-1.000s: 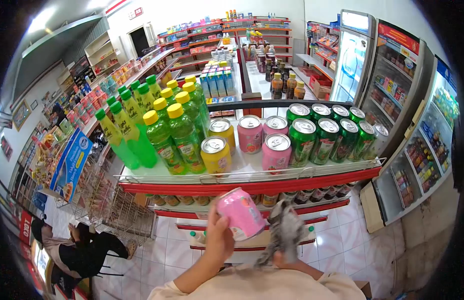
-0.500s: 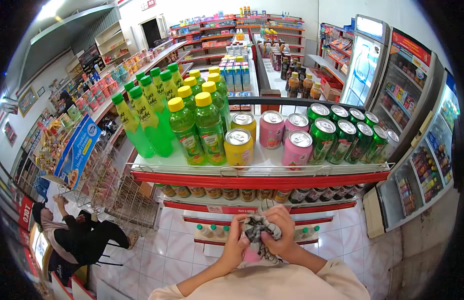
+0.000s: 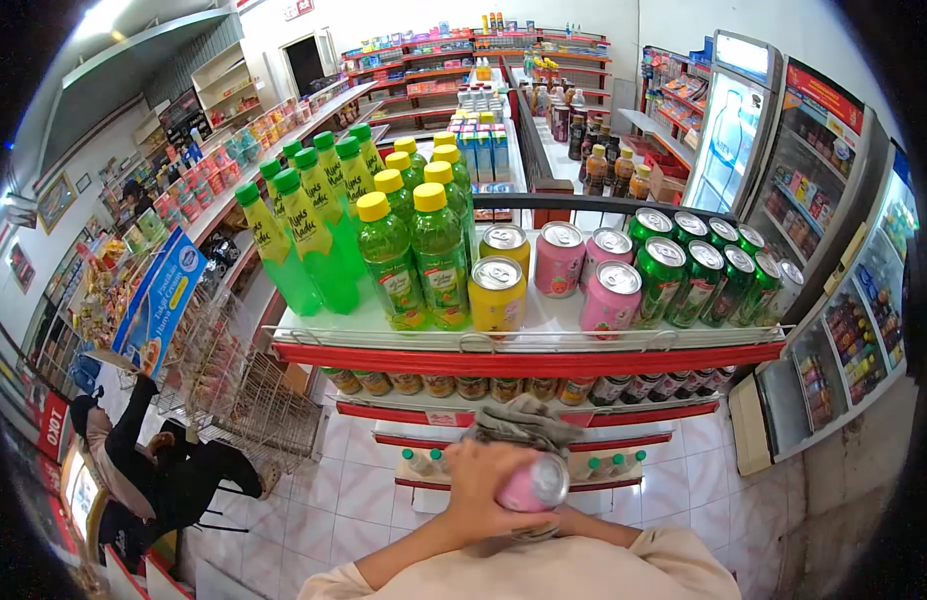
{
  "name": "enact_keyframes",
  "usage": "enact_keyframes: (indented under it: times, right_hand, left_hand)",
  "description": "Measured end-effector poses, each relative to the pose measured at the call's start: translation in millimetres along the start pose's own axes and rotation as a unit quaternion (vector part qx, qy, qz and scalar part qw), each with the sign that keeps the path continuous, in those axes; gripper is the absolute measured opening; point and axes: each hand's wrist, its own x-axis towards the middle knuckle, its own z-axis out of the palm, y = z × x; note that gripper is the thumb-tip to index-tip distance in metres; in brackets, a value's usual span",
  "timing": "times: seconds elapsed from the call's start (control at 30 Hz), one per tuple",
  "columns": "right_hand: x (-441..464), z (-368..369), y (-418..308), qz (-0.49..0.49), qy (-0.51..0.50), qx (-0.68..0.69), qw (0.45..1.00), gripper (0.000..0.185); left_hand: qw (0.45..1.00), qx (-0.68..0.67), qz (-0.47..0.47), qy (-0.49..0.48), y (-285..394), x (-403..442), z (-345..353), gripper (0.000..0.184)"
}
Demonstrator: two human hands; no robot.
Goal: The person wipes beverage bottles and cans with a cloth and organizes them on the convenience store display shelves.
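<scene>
My left hand (image 3: 474, 485) is wrapped round a pink drink can (image 3: 536, 484), which is tilted with its silver lid facing up toward me. A grey patterned cloth (image 3: 529, 425) is bunched behind and beside the can. My right hand lies behind the can and is wrapped in the cloth, its fingers hidden; only the right forearm (image 3: 604, 532) shows clearly. Just ahead, on the top shelf (image 3: 544, 345), stand pink cans (image 3: 612, 297), yellow cans (image 3: 498, 295) and green cans (image 3: 661, 280).
Green bottles with yellow caps (image 3: 442, 265) and taller green-capped bottles (image 3: 319, 235) crowd the shelf's left side. Lower shelves hold more cans (image 3: 439, 385). Drink fridges (image 3: 814, 160) line the right. A seated person (image 3: 149, 465) is at the left by a wire rack (image 3: 269, 410).
The pink can, mostly covered by cloth before, now shows its lid and side in my left hand. The cloth has shifted behind it. The seated person has raised an arm.
</scene>
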Motion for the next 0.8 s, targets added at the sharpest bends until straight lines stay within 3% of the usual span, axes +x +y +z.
enact_keyframes:
  times: [0.1, 0.3, 0.4, 0.57, 0.67, 0.7, 0.8]
  right_hand:
    - [-0.8, -8.1, 10.6, 0.145, 0.006, 0.121, 0.982, 0.06]
    - [-2.9, -28.5, 16.3, 0.285, -0.029, 0.233, 0.929, 0.061]
    - [-2.4, -37.8, 17.6, 0.336, -0.059, 0.283, 0.896, 0.062]
    - [-1.2, -49.7, 28.4, 0.395, -0.111, 0.359, 0.838, 0.064]
    - [-5.0, -57.1, 38.8, 0.41, -0.137, 0.392, 0.812, 0.065]
    - [-5.2, -58.7, 38.7, 0.413, -0.143, 0.399, 0.806, 0.066]
    - [-2.8, -57.7, 42.2, 0.426, -0.149, 0.427, 0.784, 0.067]
  left_hand:
    - [0.985, 0.105, 0.123, -0.055, 8.2, 3.7, -0.4, 0.062]
    - [0.985, 0.055, 0.163, -0.022, -3.2, -1.0, -7.4, 0.061]
    - [0.991, -0.129, 0.026, -0.016, -7.6, -7.4, -4.0, 0.063]
    - [0.97, -0.169, -0.049, -0.167, -17.7, -7.7, -0.5, 0.075]
    - [0.946, -0.277, -0.079, -0.148, -31.1, -18.4, 7.5, 0.072]
    - [0.898, -0.392, -0.152, -0.131, -31.6, -21.8, 10.3, 0.071]
    - [0.833, -0.511, -0.215, -0.011, -14.0, -30.3, 10.3, 0.073]
